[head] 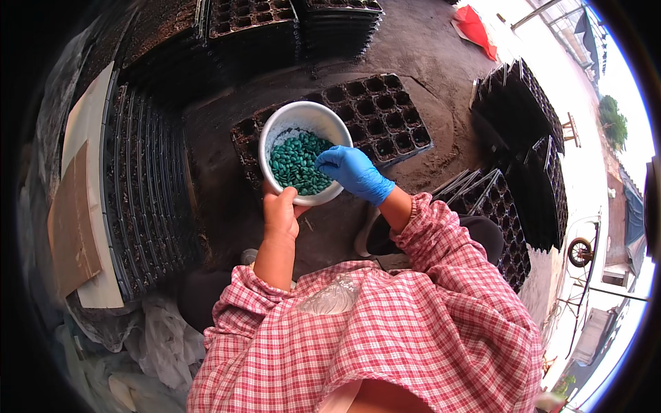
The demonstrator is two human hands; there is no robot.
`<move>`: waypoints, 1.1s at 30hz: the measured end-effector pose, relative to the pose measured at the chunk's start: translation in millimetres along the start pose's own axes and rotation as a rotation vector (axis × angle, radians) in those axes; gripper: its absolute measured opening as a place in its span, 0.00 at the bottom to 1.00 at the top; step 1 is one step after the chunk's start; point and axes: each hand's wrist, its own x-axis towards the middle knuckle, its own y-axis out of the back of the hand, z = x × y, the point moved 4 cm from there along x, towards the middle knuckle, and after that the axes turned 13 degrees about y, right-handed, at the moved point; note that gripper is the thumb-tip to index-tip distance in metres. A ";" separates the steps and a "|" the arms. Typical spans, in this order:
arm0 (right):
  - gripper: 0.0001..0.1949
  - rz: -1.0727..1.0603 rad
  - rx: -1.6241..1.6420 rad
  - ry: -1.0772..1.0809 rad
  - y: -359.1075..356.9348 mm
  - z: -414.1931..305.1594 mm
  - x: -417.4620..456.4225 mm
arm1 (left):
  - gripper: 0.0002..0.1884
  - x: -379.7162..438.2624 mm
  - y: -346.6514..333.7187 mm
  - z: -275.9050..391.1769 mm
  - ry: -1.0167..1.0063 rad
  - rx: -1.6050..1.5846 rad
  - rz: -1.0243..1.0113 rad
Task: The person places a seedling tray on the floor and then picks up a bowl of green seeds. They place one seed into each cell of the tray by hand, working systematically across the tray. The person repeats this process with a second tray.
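Note:
My bare left hand [281,209] grips a white plastic bowl [345,135] by its near rim and side, thumb on the outside. Inside lie many green-coated seeds [299,162], with pale residue on the inner wall. My right hand [356,173], in a blue glove, reaches over the bowl's right rim. Its fingers are bunched at the seeds; whether any are pinched between them is hidden. Under and behind the bowl, a black seedling tray [379,116] filled with dark soil lies on the ground. The bowl covers part of it.
Stacked soil-filled trays stand at the back [253,18] and the left [150,196]; pale boards [93,155] lean on the left stack. More black trays [521,108] are piled at right, some [490,217] close to my right knee. Crumpled plastic sheeting [165,335] lies at lower left.

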 end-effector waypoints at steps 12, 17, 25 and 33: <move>0.03 -0.041 -0.701 -0.190 66.7 169.4 -15.5 | 0.33 2.0 8.5 -0.2 0.012 0.020 0.055; 0.04 -0.115 -0.852 -0.160 52.6 185.7 -11.5 | 0.32 2.2 4.8 0.0 0.006 0.026 0.044; 0.03 -0.068 -0.972 -0.128 45.3 169.0 -11.4 | 0.32 1.7 4.6 0.1 0.003 0.017 0.010; 0.04 0.436 -0.439 -0.049 65.9 93.4 -6.4 | 0.29 -2.1 7.9 0.7 -0.009 -0.014 0.036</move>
